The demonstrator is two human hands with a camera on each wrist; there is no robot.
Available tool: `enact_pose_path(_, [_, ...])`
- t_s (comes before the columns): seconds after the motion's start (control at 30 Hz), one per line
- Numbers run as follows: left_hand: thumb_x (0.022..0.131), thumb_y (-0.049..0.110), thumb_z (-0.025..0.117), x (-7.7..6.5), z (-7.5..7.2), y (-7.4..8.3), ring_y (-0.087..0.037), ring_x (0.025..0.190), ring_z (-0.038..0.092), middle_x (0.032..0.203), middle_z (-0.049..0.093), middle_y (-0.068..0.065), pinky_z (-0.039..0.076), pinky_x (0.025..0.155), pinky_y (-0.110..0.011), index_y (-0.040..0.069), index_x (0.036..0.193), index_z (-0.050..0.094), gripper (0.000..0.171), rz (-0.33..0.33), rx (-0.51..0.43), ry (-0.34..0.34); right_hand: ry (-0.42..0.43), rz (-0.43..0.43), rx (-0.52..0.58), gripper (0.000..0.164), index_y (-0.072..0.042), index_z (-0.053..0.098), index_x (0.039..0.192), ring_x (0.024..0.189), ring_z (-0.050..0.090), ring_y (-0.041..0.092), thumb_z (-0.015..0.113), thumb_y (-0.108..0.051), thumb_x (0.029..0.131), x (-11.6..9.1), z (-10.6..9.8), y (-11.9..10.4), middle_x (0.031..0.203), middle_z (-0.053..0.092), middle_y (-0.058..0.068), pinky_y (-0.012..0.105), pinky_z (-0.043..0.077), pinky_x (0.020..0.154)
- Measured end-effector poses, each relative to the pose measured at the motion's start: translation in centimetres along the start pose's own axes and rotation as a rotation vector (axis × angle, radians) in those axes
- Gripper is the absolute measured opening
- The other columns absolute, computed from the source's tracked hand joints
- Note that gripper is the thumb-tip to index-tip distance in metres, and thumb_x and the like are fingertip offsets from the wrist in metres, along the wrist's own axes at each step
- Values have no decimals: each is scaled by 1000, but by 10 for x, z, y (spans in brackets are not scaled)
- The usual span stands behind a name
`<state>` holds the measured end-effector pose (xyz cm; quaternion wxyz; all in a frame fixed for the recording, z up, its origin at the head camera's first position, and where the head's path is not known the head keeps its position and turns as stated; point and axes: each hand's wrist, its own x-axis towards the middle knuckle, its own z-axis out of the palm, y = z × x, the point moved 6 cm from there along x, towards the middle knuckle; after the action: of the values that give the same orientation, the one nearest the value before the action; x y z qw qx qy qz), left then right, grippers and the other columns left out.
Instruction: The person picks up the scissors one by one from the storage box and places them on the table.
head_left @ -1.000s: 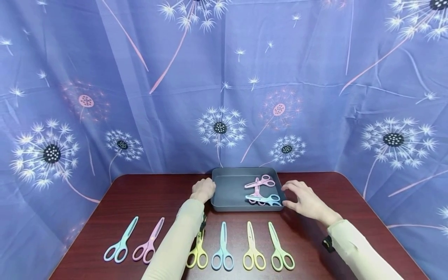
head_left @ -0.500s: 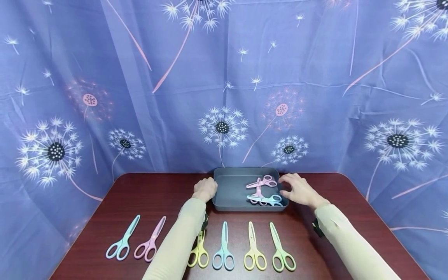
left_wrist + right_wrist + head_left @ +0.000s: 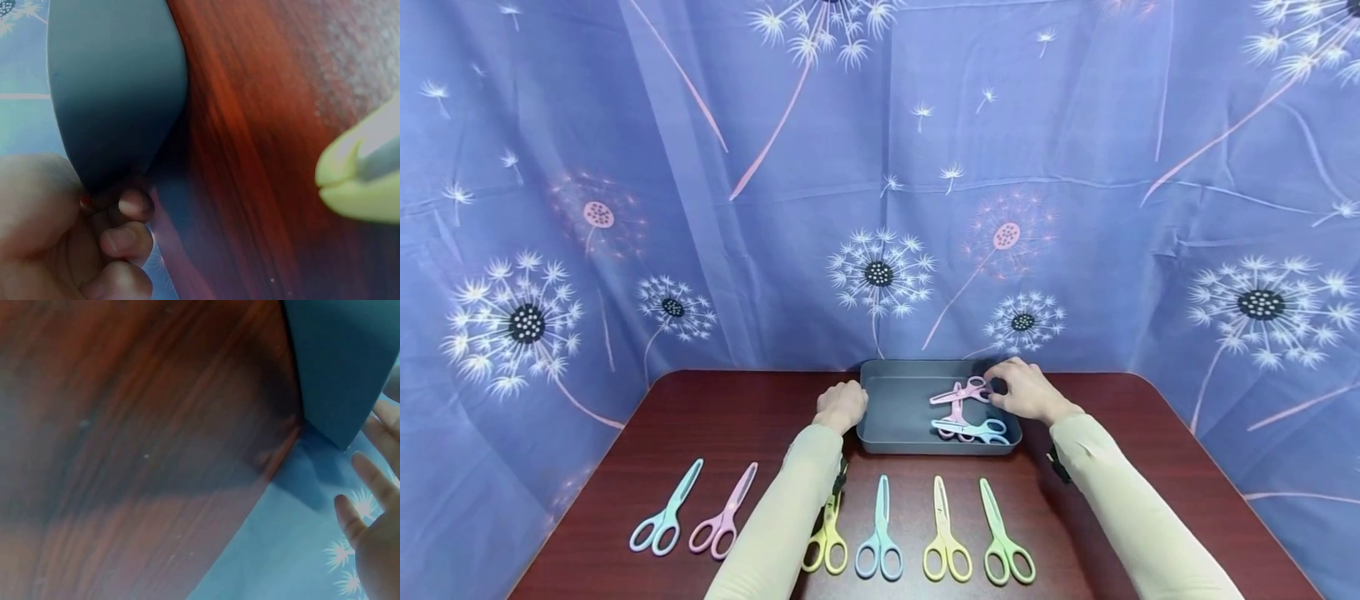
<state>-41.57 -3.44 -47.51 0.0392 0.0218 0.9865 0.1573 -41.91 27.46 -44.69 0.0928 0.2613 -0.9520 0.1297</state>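
Note:
A grey tray (image 3: 891, 448) stands at the back of the table. My left hand (image 3: 841, 406) grips its left end, with curled fingers (image 3: 128, 240) at the tray's corner in the left wrist view. Inside the tray's right half lie pink scissors (image 3: 953, 393), a second pink pair (image 3: 957, 410) beneath, and blue scissors (image 3: 973, 430) crossing over its handles. My right hand (image 3: 1028, 392) reaches over the tray's right rim, fingertips beside the upper pink scissors' handle loops. Several of its fingers (image 3: 369, 475) are loosely extended outside the tray wall; its thumb and fingertip contact is hidden there.
In a front row lie teal scissors (image 3: 662, 521), purple scissors (image 3: 718, 525), yellow scissors (image 3: 826, 546) partly behind my left sleeve, blue scissors (image 3: 878, 546), pale yellow scissors (image 3: 946, 546) and green scissors (image 3: 1003, 546). A patterned blue curtain (image 3: 790, 250) hangs right behind the table.
My right hand has moved left from outside the tray's right side to over its rim, by the upper pink scissors' handles. My left hand stays at the tray's left end.

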Motion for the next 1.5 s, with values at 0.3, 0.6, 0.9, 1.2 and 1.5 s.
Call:
enact_pose_path(0.3, [102, 28, 48, 0, -2, 2, -32, 85, 65, 89, 66, -13, 51, 73, -46, 10, 80, 64, 32, -2, -1, -7, 4, -27, -100, 24, -12, 75, 100, 108, 51, 30, 78, -12, 75, 11, 10, 2, 95, 71, 1, 58, 33, 88])
enact_pose_path(0.6, [102, 27, 46, 0, -1, 2, -29, 79, 63, 78, 62, -9, 51, 70, -44, 12, 70, 60, 38, 6, 6, -13, 13, -43, -184, 26, -16, 78, 98, 107, 47, 30, 81, -14, 72, 13, 16, 2, 93, 72, -2, 62, 23, 97])
enact_pose_path(0.9, [102, 26, 46, -1, -3, 1, -27, 73, 60, 69, 57, -8, 50, 68, -43, 12, 66, 57, 40, 5, 4, -17, -22, -31, -177, 22, -18, 78, 94, 104, 46, 27, 80, -18, 72, 19, 24, -1, 87, 70, -6, 62, 19, 99])
enact_pose_path(1.2, [102, 27, 47, -4, 0, 1, -30, 83, 64, 83, 64, -11, 51, 72, -45, 11, 74, 61, 35, 5, 1, -10, -31, -13, -212, 17, -20, 72, 81, 93, 46, 22, 80, -25, 67, 18, 32, 0, 73, 59, -11, 60, 25, 95])
enact_pose_path(1.5, [102, 27, 47, -3, -2, -1, -29, 78, 63, 75, 59, -9, 50, 71, -45, 12, 70, 58, 37, 10, -2, -7, -2, -3, -183, 15, -20, 70, 77, 91, 46, 22, 79, -25, 66, 22, 25, -4, 71, 60, -11, 59, 26, 94])
